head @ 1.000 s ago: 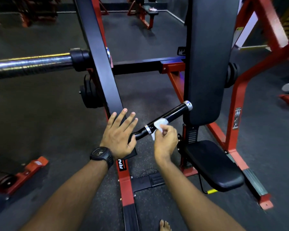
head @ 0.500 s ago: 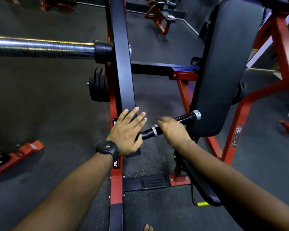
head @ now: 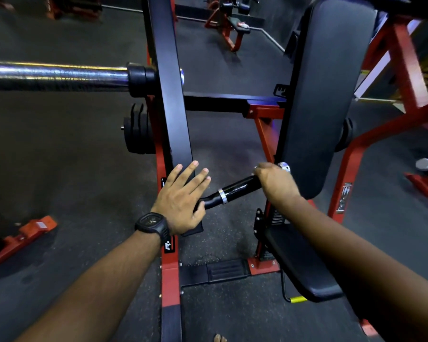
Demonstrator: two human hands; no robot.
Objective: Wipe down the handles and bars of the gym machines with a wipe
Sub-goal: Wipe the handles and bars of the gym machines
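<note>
A short black handle (head: 235, 190) with a silver ring and a chrome end cap sticks out from the machine's black arm (head: 168, 95). My right hand (head: 273, 182) is wrapped round the handle's outer end, just short of the cap. The white wipe is hidden under that hand. My left hand (head: 183, 202), with a black watch on its wrist, lies flat with straight fingers on the black arm at the handle's base, its thumb against the handle.
A black back pad (head: 316, 95) and seat (head: 299, 262) stand right of the handle on a red frame (head: 351, 174). A chrome weight sleeve (head: 57, 75) reaches in from the left. Black plates (head: 136, 134) hang behind the arm. More machines stand at the back.
My right hand has slid with the wipe along the handle from the silver ring out to the end cap. The wipe has gone out of sight under it. My left hand stays put.
</note>
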